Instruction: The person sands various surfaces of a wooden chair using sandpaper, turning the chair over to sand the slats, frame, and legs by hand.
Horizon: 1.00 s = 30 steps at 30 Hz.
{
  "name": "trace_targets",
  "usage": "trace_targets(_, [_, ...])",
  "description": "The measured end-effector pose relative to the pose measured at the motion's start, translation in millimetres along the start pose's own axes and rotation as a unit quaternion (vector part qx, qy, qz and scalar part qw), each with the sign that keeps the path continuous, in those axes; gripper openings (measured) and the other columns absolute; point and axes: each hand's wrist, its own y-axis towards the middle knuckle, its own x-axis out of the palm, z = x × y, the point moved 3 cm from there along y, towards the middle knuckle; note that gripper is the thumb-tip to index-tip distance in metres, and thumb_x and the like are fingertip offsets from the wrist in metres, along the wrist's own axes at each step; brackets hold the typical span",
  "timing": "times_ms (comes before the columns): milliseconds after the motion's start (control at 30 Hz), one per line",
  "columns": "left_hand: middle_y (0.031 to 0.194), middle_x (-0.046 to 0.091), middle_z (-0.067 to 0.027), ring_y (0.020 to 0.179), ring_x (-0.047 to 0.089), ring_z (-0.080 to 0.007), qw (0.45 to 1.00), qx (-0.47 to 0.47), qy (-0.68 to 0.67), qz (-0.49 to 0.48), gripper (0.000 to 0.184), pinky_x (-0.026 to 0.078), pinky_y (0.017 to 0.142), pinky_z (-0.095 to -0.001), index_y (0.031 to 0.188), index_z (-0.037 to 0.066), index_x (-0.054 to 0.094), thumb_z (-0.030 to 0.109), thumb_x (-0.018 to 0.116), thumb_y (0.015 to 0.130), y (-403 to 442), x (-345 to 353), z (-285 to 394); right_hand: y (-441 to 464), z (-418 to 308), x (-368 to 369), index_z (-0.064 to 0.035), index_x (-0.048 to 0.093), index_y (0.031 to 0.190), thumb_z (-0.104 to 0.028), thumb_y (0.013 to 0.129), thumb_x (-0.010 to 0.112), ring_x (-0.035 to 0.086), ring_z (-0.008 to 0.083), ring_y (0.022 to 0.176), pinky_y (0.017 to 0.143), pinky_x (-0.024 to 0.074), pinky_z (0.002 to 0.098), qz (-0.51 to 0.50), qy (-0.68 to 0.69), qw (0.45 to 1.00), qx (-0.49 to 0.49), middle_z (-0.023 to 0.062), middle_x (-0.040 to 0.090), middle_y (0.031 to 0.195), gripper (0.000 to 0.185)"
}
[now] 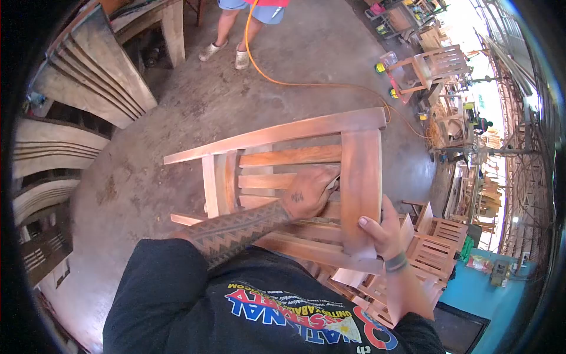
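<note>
A wooden chair frame [361, 189] with several slats lies tilted in front of my body, its wide flat rail towards the right. My left hand [309, 192], on the tattooed arm, is closed among the slats against the inner edge of that rail. A small bit of something pale shows at its fingertips, too hidden to name. My right hand [383, 230] grips the outer edge of the wide rail, with the thumb on its face and the fingers mostly hidden behind.
Curved slatted wood pieces [97, 65] stand at the left. Another person's legs [250, 29] and an orange hose [306, 84] are ahead. A wooden chair [433, 66] stands at the upper right, with more slatted furniture [433, 251] at the lower right.
</note>
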Motion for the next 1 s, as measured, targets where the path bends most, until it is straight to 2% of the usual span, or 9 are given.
trace_targets(100, [0.145, 0.064, -0.0235, 0.119, 0.064, -0.042, 0.989, 0.118, 0.053, 0.071, 0.059, 0.05, 0.107, -0.0543, 0.148, -0.001, 0.059, 0.006, 0.065, 0.09, -20.4, -2.1, -11.9, 2.4, -2.4, -3.7, 0.0025, 0.06, 0.138, -0.037, 0.086, 0.082, 0.067, 0.0215, 0.111, 0.1, 0.0539, 0.0374, -0.006, -0.015, 1.0, -0.017, 0.0135, 0.073, 0.121, 0.069])
trace_targets(200, [0.149, 0.061, -0.0199, 0.129, 0.059, -0.0389, 0.989, 0.063, 0.127, 0.037, 0.062, 0.045, 0.113, -0.0552, 0.15, 0.001, 0.059, 0.007, 0.067, 0.088, -40.4, -17.9, -10.9, -0.1, 1.9, -6.7, 0.0028, 0.061, 0.137, -0.037, 0.086, 0.081, 0.068, 0.0213, 0.11, 0.099, 0.0542, 0.0369, 0.002, -0.016, 1.0, -0.025, 0.0136, 0.073, 0.121, 0.068])
trace_targets(400, [0.15, 0.059, -0.0216, 0.134, 0.055, -0.0423, 1.0, 0.012, 0.025, -0.001, 0.064, 0.042, 0.117, -0.0552, 0.156, 0.004, 0.055, 0.01, 0.064, 0.093, -9.3, -3.6, 14.5, 3.1, 4.0, -2.6, 0.0036, 0.061, 0.137, -0.036, 0.086, 0.079, 0.067, 0.021, 0.11, 0.098, 0.0544, 0.0371, 0.009, -0.025, 1.0, 0.0, 0.0136, 0.074, 0.119, 0.067])
trace_targets(500, [0.146, 0.061, -0.0228, 0.13, 0.059, -0.042, 0.998, 0.042, 0.03, 0.026, 0.058, 0.045, 0.115, -0.0537, 0.154, 0.003, 0.057, 0.012, 0.063, 0.097, -57.7, -3.9, -57.6, 5.5, 2.1, -3.9, 0.0035, 0.061, 0.138, -0.036, 0.086, 0.08, 0.068, 0.0205, 0.109, 0.097, 0.0545, 0.0365, 0.003, -0.055, 0.998, -0.003, 0.0137, 0.074, 0.118, 0.068])
trace_targets(633, [0.14, 0.066, -0.0208, 0.131, 0.06, -0.0396, 0.955, -0.287, -0.065, -0.039, 0.046, 0.047, 0.116, -0.051, 0.151, 0.007, 0.062, 0.022, 0.054, 0.108, -143.0, -49.2, -164.2, 7.6, 12.1, -8.2, 0.0033, 0.06, 0.14, -0.034, 0.087, 0.079, 0.068, 0.0206, 0.109, 0.097, 0.0548, 0.0365, 0.003, -0.036, 0.999, -0.025, 0.0137, 0.074, 0.12, 0.068])
trace_targets(767, [0.134, 0.067, -0.021, 0.129, 0.062, -0.0383, 0.981, -0.173, -0.011, -0.085, 0.042, 0.05, 0.111, -0.0495, 0.147, 0.007, 0.065, 0.025, 0.053, 0.111, -112.7, -35.7, -153.8, 3.7, -1.6, -2.5, 0.0032, 0.059, 0.142, -0.031, 0.087, 0.079, 0.068, 0.0213, 0.111, 0.099, 0.0545, 0.0362, 0.005, -0.028, 1.0, 0.001, 0.0124, 0.073, 0.123, 0.068])
trace_targets(867, [0.133, 0.066, -0.0219, 0.127, 0.063, -0.0394, 0.984, -0.085, -0.043, -0.15, 0.042, 0.051, 0.109, -0.0515, 0.15, 0.011, 0.062, 0.025, 0.056, 0.111, -22.5, -21.1, -41.1, 0.9, -9.6, 4.1, 0.0035, 0.058, 0.144, -0.029, 0.087, 0.079, 0.067, 0.0207, 0.112, 0.099, 0.0543, 0.0358, 0.015, -0.016, 1.0, 0.01, 0.0116, 0.072, 0.124, 0.069])
trace_targets(933, [0.134, 0.066, -0.0214, 0.128, 0.062, -0.0398, 0.998, 0.032, -0.033, -0.049, 0.046, 0.051, 0.11, -0.0513, 0.153, 0.013, 0.06, 0.025, 0.059, 0.109, -6.1, -16.5, -12.9, 4.5, 0.5, 0.7, 0.0037, 0.058, 0.144, -0.029, 0.087, 0.079, 0.067, 0.0195, 0.112, 0.099, 0.0541, 0.0351, 0.011, -0.009, 1.0, -0.006, 0.0112, 0.071, 0.124, 0.069])
trace_targets(1000, [0.136, 0.066, -0.0206, 0.129, 0.062, -0.0395, 0.997, 0.017, -0.022, -0.075, 0.049, 0.05, 0.113, -0.0507, 0.156, 0.014, 0.058, 0.024, 0.06, 0.107, -17.8, -22.9, -25.2, 4.8, 7.8, 2.2, 0.0039, 0.057, 0.145, -0.028, 0.087, 0.079, 0.066, 0.0187, 0.113, 0.1, 0.0536, 0.0347, 0.006, 0.022, 1.0, -0.015, 0.0113, 0.071, 0.124, 0.07])
